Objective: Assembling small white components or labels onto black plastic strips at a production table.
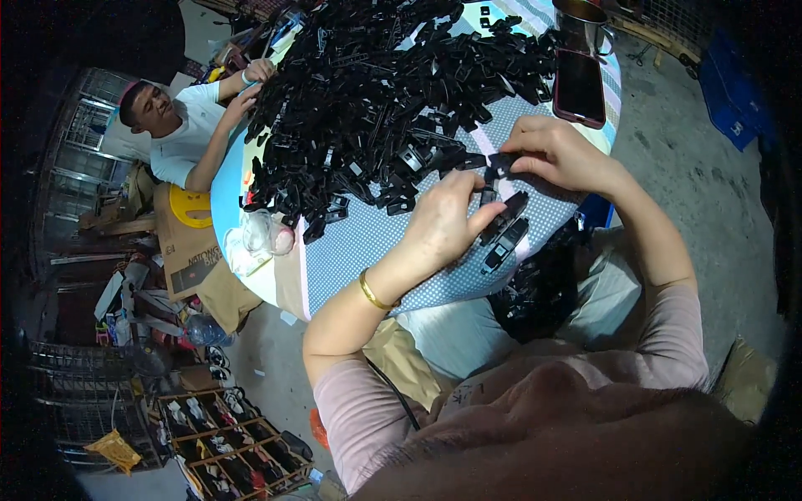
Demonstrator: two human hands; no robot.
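Over the table's near edge, my left hand point(443, 219) has its thumb and fingers closed around a black plastic part point(489, 197). My right hand point(555, 154) pinches a small black piece point(500, 164) at the far end of that part. The two pieces meet or nearly touch; my fingers hide the exact contact. Just below my left thumb, another black plastic part point(505, 245) with a light metallic-looking spot lies on the dotted cloth. A large heap of similar black parts point(368, 108) spreads beyond my hands.
The round table has a patterned cloth point(351, 259). A phone point(579, 88) and a metal cup point(582, 21) stand at the right, a clear plastic bag point(257, 238) at the left. Across the heap, a co-worker's hands point(251, 88) touch its left edge. More black parts point(535, 292) lie by my lap.
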